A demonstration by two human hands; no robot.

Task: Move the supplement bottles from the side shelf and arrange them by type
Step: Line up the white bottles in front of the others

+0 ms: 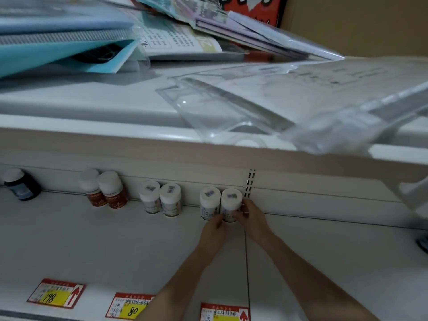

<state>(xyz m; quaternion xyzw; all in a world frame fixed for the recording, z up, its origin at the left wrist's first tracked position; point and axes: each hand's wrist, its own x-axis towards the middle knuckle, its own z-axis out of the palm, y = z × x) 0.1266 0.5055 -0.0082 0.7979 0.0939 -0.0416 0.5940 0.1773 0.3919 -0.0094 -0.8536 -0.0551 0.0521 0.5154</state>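
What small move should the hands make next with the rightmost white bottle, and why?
Probably let go and draw back. Both hands, left hand and right hand, touch the rightmost white bottle, which already stands upright beside its matching white bottle at the shelf's back.

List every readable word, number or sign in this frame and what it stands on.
"198": left price tag, beside a red arrow.
"80": middle price tag.
Right price tag: characters blurred, unreadable.
Bottle labels, e.g. white bottle: too small.
Booklet: large digits and text, too blurred to read.
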